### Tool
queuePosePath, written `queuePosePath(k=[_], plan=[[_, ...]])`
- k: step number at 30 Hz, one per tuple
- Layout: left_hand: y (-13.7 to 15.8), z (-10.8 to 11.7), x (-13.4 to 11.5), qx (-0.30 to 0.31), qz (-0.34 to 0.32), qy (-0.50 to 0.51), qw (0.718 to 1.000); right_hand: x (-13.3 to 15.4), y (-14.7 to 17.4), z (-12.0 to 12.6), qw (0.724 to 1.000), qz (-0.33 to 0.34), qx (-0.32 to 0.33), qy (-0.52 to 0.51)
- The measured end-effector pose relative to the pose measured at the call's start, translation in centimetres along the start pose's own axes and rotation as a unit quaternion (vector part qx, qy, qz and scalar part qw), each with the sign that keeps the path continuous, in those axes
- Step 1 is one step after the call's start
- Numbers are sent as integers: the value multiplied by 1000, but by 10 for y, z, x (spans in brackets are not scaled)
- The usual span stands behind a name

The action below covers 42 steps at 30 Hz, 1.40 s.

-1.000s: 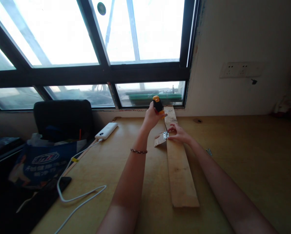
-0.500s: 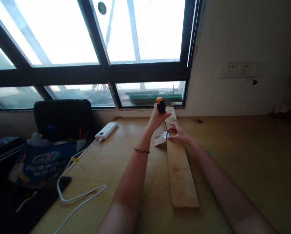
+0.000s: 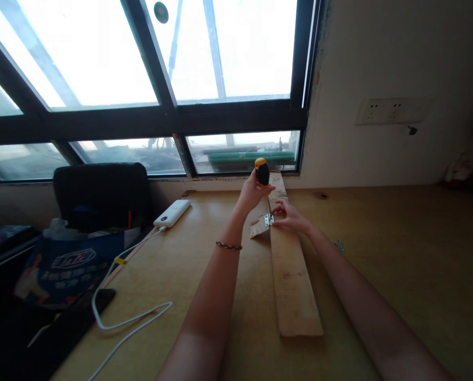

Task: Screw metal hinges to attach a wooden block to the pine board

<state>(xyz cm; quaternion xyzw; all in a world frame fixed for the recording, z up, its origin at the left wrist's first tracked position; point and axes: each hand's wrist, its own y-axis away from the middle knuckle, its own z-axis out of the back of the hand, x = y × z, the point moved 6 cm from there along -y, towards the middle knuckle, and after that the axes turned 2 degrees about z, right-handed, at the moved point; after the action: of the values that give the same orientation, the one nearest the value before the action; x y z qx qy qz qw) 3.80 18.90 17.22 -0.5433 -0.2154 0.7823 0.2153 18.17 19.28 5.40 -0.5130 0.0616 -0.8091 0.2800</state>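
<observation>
Screwdriver gripped upright in left hand, just above centre frame; tip set down on hinge. Hinge pinched by right hand against plank, whose long axis runs up-frame on desk.

Before me a wide black-framed window pours daylight over my yellow wooden desk, a black chair at far left, cream wall right.

The small silver metal hinge was too small to show its screws, and the left hand hid part of the black-and-orange screwdriver handle.
</observation>
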Motion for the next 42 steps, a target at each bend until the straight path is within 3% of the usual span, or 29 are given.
queuePosePath(k=[8,18,24,31,42], plan=[[-4,3,9,2,11,15,1000,-1,-1,-1,1000,4,4,-14],[1,-9,4,108,10,144,984,3,0,0,1000,-4,0,-9],[6,-23,-3,102,-34,94,990,4,-1,-2,1000,3,-22,17],[8,-32,-10,81,-34,31,996,6,0,-2,999,3,-42,35],[2,-13,-5,30,-28,-60,997,4,1,0,1000,1,-23,2]])
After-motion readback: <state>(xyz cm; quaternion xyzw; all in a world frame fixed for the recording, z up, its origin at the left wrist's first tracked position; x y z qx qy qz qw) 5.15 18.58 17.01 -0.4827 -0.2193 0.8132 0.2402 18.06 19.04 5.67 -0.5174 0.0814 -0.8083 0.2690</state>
